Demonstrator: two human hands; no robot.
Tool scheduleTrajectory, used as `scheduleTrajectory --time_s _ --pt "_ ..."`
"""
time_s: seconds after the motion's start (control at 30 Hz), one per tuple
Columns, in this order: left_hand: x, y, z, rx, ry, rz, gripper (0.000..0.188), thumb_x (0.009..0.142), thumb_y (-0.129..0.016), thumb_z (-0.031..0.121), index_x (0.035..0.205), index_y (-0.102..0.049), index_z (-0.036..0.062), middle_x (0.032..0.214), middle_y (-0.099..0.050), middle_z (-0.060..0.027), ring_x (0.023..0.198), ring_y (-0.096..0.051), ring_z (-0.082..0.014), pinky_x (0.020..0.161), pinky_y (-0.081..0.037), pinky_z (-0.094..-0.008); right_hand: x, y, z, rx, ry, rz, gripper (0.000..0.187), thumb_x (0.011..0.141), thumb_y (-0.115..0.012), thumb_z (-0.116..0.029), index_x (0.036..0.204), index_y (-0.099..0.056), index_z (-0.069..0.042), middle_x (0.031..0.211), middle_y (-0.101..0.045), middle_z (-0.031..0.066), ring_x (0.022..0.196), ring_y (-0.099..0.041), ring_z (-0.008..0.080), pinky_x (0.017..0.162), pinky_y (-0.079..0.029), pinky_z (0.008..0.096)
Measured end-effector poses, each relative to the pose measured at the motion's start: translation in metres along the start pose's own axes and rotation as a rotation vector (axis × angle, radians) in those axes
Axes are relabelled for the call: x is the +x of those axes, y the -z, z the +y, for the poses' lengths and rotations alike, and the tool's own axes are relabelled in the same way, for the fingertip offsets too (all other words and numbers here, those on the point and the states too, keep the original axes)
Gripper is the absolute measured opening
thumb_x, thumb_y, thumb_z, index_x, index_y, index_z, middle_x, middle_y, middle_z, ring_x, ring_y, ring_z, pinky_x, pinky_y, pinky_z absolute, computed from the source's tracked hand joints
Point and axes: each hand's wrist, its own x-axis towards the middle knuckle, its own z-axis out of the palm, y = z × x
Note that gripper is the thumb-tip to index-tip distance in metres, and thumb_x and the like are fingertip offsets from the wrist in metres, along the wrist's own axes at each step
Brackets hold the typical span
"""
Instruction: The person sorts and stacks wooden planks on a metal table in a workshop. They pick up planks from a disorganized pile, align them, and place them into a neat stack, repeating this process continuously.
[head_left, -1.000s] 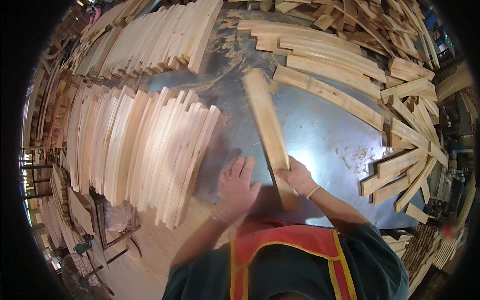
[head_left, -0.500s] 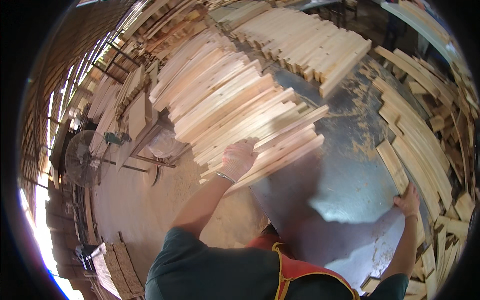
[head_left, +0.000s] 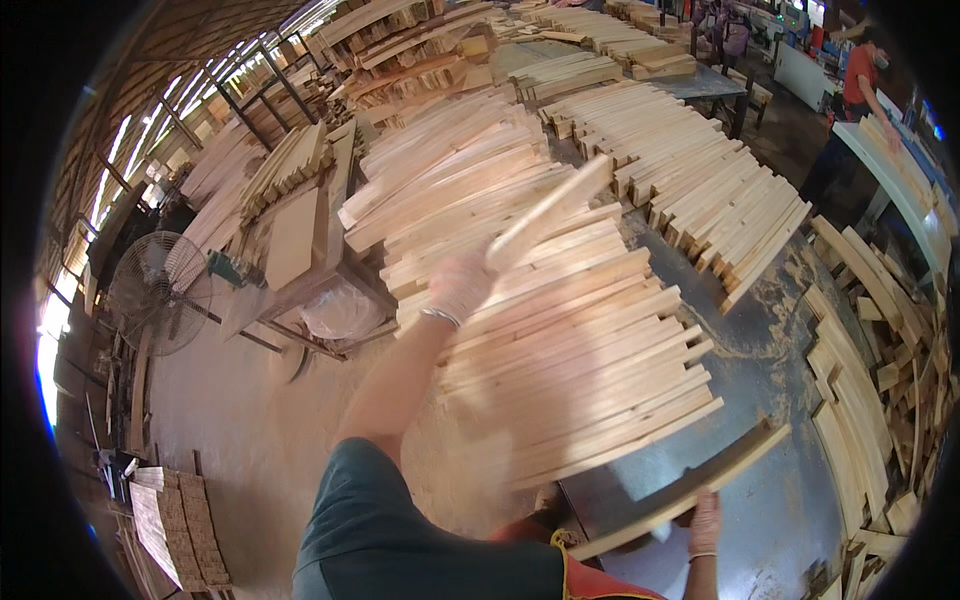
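Observation:
My left hand (head_left: 462, 286), in a pale glove, is closed on one end of a wooden strip (head_left: 552, 212) that slants up and away over a wide bed of pale wooden strips (head_left: 570, 350). The strips lie side by side on a metal table (head_left: 740, 375). At the lower right my right hand (head_left: 705, 522), gloved as well, grips a longer wooden board (head_left: 690, 497) from its near side. This board is tilted beside the bed's near edge, with one end close to my apron (head_left: 600, 582). Motion blurs the left hand slightly.
Another row of strips (head_left: 690, 180) lies beyond the bed. Boards (head_left: 850, 410) and offcuts (head_left: 905, 370) are piled at the right. A caged fan (head_left: 160, 290) stands left, near a wooden bench (head_left: 335, 285). A person in red (head_left: 862, 80) works at the far right.
My left hand, which lay on the strips, now holds one up. My right hand has brought a board from the right side closer to my body. The view has shifted.

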Motion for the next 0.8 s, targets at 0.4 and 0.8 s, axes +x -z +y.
scheduleTrajectory --time_s 0.4,0.8 --pt "0.213 0.101 -0.104 0.365 0.07 0.657 0.048 0.095 -0.063 0.031 0.141 -0.063 0.0188 0.143 -0.064 -0.0144 0.132 -0.06 -0.0356 0.11 -0.048 -0.0499 -0.038 -0.201 -0.024 -0.396 -0.239 -0.188 0.077 0.103 -0.064 -0.052 0.157 -0.03 -0.009 0.109 -0.068 0.0089 0.076 -0.065 0.0171 0.067 -0.058 0.0341" --pt "-0.138 -0.155 0.062 -0.223 -1.192 0.027 0.083 0.08 -0.08 0.037 0.152 -0.055 0.0042 0.153 -0.053 -0.0189 0.142 -0.049 -0.0425 0.115 -0.042 -0.0565 -0.006 -0.181 -0.052 -0.862 -0.113 -0.4 0.066 0.101 -0.063 -0.054 0.147 -0.058 -0.007 0.129 -0.071 0.0242 0.117 -0.069 0.0408 0.101 -0.054 0.0457"
